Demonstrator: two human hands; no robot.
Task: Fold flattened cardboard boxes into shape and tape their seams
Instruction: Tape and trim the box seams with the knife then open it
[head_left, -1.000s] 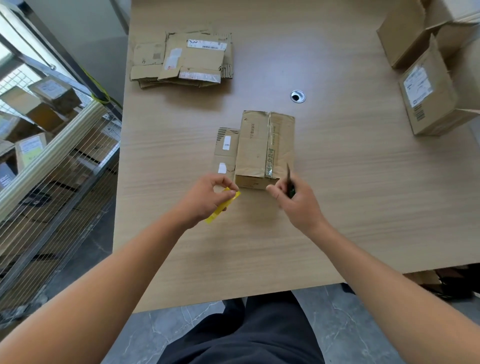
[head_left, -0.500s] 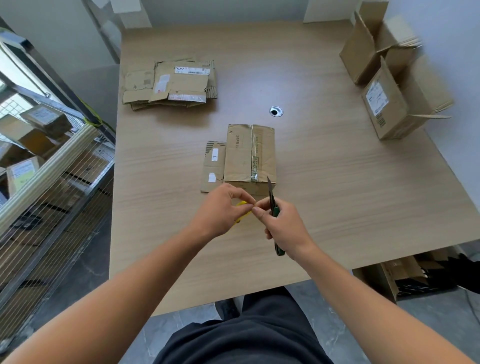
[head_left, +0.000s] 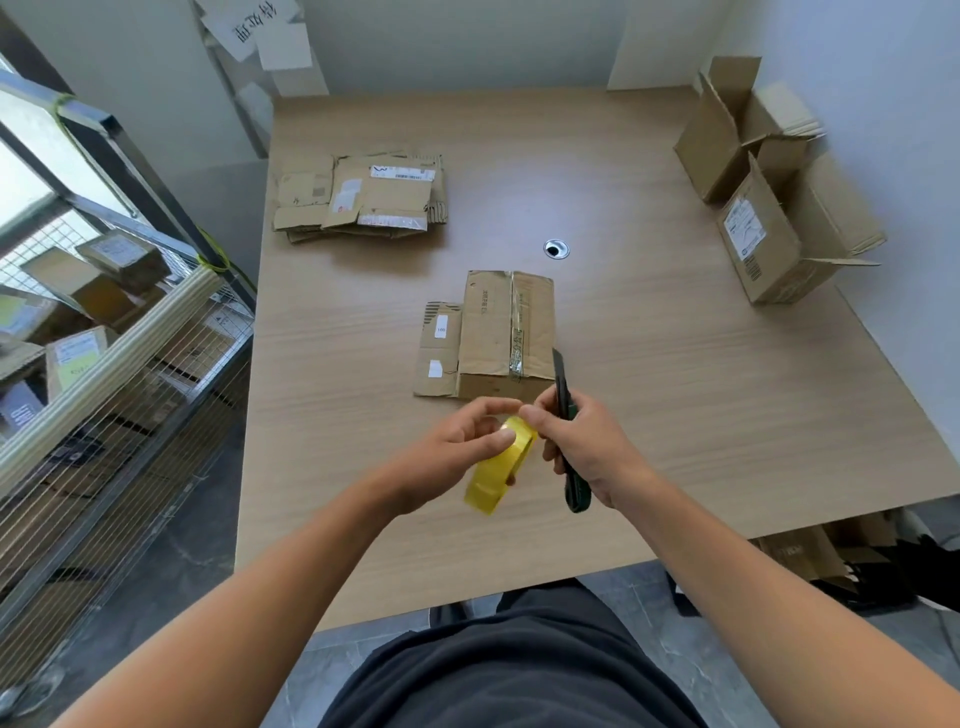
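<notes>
Left hand (head_left: 457, 457) has its grip clamped on the yellow tape roll (head_left: 501, 465), thumb on the outer face, roll tilted up off the desk (head_left: 675, 415). Right hand (head_left: 587, 447) has its grip clamped on a dark green utility knife (head_left: 566, 431), blade end pointing away toward the box, while thumb and forefinger reach over to the roll's top edge; likely picking at the tape end so a strip can be pulled. Knife kept in the palm probably so the cut needs no regrasp.

Folded cardboard box (head_left: 506, 332) sits on the desk just beyond the hands, one flap lying flat out on its left, shiny clear tape already along its top centre seam. Corrugated brown board, worn, creased, small white labels. Flattened boxes stack (head_left: 363, 197) far left, well apart. Assembled open boxes (head_left: 763, 197) far right. Desk is matte pale wood-grain laminate with a round cable hole (head_left: 556, 249). Tape looks glossy, smooth.
</notes>
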